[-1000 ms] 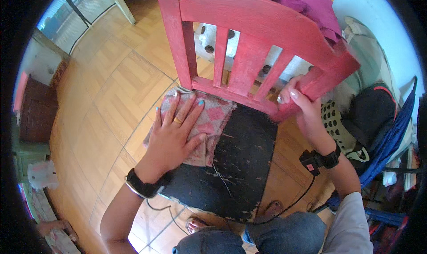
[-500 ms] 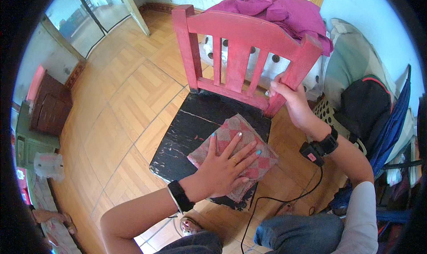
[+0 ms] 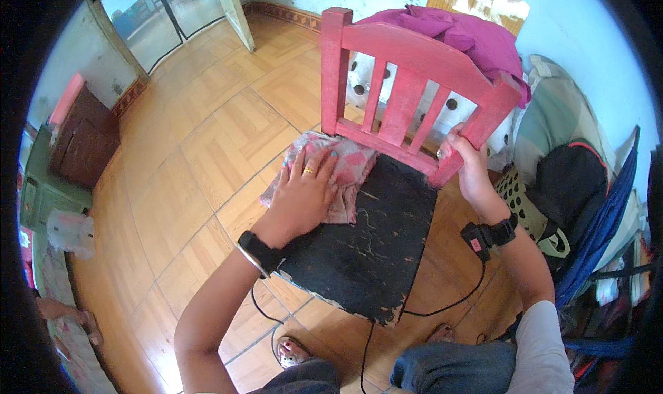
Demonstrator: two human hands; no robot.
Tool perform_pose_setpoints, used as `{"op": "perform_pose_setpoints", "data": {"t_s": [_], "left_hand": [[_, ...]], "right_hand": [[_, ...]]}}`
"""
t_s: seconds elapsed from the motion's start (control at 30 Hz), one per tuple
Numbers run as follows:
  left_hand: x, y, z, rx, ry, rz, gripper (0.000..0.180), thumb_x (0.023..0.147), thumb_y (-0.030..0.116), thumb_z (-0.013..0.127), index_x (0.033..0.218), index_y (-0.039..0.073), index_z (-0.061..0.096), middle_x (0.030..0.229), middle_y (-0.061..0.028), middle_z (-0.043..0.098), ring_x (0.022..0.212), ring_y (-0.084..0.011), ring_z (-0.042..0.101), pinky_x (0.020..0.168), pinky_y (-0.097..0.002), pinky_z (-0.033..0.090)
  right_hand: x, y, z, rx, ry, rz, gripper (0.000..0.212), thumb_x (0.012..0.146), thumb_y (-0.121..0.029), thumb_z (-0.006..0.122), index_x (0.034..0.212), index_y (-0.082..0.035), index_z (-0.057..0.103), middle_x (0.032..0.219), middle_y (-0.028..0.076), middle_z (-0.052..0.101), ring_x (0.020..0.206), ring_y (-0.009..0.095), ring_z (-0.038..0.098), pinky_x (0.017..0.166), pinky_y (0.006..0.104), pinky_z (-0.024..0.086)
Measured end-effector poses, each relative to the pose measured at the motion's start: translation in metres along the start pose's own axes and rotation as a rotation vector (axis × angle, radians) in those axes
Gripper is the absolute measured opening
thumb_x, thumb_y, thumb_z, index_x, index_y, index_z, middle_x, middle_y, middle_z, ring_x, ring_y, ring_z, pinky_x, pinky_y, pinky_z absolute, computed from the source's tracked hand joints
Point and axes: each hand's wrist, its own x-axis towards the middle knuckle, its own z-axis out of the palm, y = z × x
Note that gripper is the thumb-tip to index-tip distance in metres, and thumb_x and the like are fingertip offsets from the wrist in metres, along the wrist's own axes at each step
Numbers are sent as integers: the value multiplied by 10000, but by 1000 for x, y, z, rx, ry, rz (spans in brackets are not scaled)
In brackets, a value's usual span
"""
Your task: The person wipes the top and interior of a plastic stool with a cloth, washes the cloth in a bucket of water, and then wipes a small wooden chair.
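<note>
My left hand (image 3: 300,199) lies flat, fingers stretched out, on a folded pink-and-grey checked cloth (image 3: 353,165). The cloth rests on the far left corner of a chair's black seat (image 3: 366,259), partly hanging past its left edge. Worn patches and pale scratches mark the seat's paint. My right hand (image 3: 472,173) is closed round the lower right post of the pink wooden chair back (image 3: 421,52). Dark bands with cables sit on both of my wrists.
Behind the chair lie a purple cloth (image 3: 456,35) and a white spotted bundle. A black bag (image 3: 570,176), a perforated basket (image 3: 511,194) and a blue folded umbrella (image 3: 608,214) crowd the right side. A brown cabinet (image 3: 86,138) stands left. Cables trail near my feet.
My left hand has slid the cloth from the seat's near right part to its far left corner. My right hand keeps hold of the post. The chair appears further right in view.
</note>
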Motion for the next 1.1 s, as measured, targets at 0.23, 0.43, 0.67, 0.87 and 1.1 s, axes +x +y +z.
{"op": "perform_pose_setpoints", "data": {"t_s": [0.23,0.43,0.67,0.87,1.1], "left_hand": [[-35,21,-11,97,-105,140,570,929,378,401,1411,102,275,1460,-130,267,1347,-375,230,1057,-545,238],[18,-9,1,50,-146,108,593,939,403,365,1432,105,220,1485,-128,216,1356,-380,200,1064,-545,228],[-18,-51,-3,-61,-208,298,530,953,326,364,1432,138,237,1491,-136,192,1352,-379,199,1098,-457,210],[-112,-31,-39,-142,-293,-11,569,884,234,454,1422,155,289,1499,-92,202,1376,-361,151,1104,-520,131],[-144,21,-32,-127,-293,85,612,800,282,549,1379,171,386,1487,-44,260,1377,-365,157,1100,-566,54]], "right_hand": [[-4,-6,3,15,-9,19,137,804,-116,583,863,-54,475,647,30,489,606,134,495,609,294,430],[6,4,-2,12,-47,18,160,809,-140,584,883,-54,471,650,38,494,593,134,492,569,287,432],[10,2,-5,-53,-19,-79,131,828,-131,553,866,-37,470,626,49,493,571,148,498,520,289,435],[6,4,-5,-53,4,-83,129,834,-126,543,867,-26,468,623,51,485,560,146,484,532,292,422],[6,12,-1,33,73,-91,111,827,-126,554,836,-36,488,602,30,471,541,139,466,527,287,397]]}}
